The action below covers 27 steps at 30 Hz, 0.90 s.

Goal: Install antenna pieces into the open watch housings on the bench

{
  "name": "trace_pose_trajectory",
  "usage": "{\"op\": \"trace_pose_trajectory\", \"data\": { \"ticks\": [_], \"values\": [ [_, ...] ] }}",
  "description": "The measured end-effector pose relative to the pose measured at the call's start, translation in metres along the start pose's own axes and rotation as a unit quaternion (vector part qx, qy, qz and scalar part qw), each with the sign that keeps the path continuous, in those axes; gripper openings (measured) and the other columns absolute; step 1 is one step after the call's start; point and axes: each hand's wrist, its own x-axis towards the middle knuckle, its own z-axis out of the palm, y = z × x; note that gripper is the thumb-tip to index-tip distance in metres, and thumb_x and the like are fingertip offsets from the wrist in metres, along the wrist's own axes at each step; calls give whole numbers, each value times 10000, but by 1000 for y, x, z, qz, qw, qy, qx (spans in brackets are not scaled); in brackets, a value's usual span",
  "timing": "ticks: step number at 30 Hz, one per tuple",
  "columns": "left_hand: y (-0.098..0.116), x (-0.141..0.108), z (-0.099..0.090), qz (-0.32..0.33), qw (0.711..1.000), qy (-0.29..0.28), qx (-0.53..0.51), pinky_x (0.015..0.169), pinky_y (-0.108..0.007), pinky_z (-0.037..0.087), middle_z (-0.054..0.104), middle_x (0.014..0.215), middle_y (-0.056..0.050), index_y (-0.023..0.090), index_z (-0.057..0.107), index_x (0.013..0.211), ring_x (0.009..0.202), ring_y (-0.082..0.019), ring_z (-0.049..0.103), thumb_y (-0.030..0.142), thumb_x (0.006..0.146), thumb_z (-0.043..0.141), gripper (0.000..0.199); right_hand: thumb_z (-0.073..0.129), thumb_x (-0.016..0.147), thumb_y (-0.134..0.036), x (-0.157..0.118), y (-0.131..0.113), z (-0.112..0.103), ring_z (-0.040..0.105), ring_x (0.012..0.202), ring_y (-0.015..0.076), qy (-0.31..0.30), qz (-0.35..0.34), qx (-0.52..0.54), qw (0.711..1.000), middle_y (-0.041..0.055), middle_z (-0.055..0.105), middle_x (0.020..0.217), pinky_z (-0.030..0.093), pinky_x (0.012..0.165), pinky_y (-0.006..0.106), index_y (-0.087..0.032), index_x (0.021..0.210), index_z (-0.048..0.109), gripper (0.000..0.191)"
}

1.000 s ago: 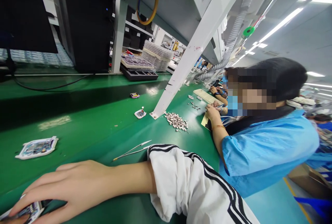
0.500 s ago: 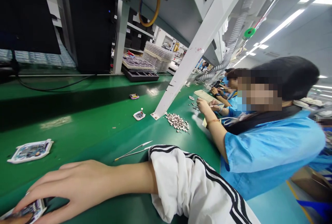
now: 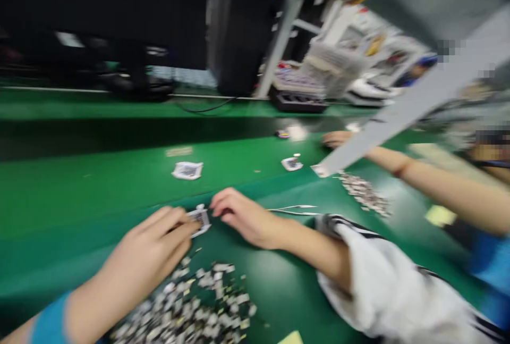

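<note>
Loose pieces could scatter if the left hand [image 3: 153,245] drags through the small-parts pile [image 3: 191,312].
That pile lies at 6 o'clock from the white-framed board [image 3: 204,220]; left fingers sit close together on its 8 o'clock side, thumb hidden, so I cannot tell a pinch. The right hand [image 3: 241,217], fingers curled, reaches in from 4 o'clock, tips just beside it, grip too blurred to tell.

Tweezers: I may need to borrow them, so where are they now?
The tweezers lie slightly right of centre in the head view, on the green mat just beyond the right forearm, between the right hand and the rolled white sleeve.
</note>
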Motion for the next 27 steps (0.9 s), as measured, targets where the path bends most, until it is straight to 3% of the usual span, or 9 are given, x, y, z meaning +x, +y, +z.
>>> {"op": "trace_pose_trajectory", "data": {
  "ticks": [3,6,14,19,24,27],
  "values": [
    [0,2,-10,-33,998,-53,7,638,-247,441,535,770,-31,164,593,896,728,-139,490,146,824,419,188,405,851,-209,-10,5,-5,443,909,181,-21,26,-104,994,102,515,961,423,806,383,-122,912,536,169],
    [2,5,-8,-46,997,-58,4,625,-252,434,522,761,-31,161,590,913,717,-143,467,132,808,445,181,434,840,-206,-17,4,-9,473,788,158,-26,26,-154,987,94,537,863,452,685,308,-102,981,530,199],
    [4,6,-9,-37,998,-48,3,597,-258,438,520,738,-30,147,602,879,692,-149,462,112,788,472,163,494,801,-108,-17,0,-8,555,849,105,-6,-11,-64,998,68,600,901,470,750,203,-109,987,536,190],
    [4,7,-9,-39,998,-53,6,586,-262,441,522,736,-38,138,605,876,688,-154,467,121,793,462,167,496,802,-110,-11,2,-9,608,813,89,-2,29,1,1000,40,638,930,502,732,188,-165,1071,503,275],
    [4,7,-9,-40,998,-50,-7,582,-259,437,521,728,-34,135,607,848,669,-147,459,112,794,451,167,614,721,-166,1,0,-3,626,693,98,33,65,74,995,10,664,780,514,633,184,-170,792,572,82],
    [4,7,-9,-44,998,-52,-6,580,-261,434,517,730,-31,138,608,808,669,-145,458,119,797,449,161,654,678,-163,5,-1,2,618,706,105,63,103,153,981,10,652,738,514,634,196,-160,686,566,89]
  ]
}}
